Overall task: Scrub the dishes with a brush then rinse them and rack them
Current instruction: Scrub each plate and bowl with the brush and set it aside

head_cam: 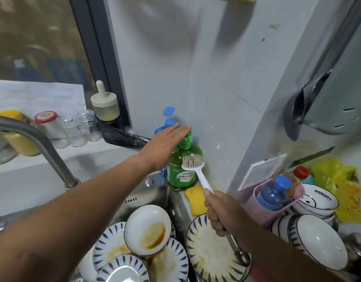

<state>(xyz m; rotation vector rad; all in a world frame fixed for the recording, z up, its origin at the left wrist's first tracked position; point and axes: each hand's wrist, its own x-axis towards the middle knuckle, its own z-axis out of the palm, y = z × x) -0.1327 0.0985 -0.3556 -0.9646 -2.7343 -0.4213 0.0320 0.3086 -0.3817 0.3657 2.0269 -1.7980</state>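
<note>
Green soap bottle: flat-fingered left hand on its pump, right hand gripping the brush beneath (likely to catch soap).

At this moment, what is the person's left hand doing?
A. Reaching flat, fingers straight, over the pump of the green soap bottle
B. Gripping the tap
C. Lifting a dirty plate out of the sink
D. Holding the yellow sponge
A: the left hand stretches out flat over the pump of the green soap bottle, while the right hand grips the white brush just beneath it.
</note>
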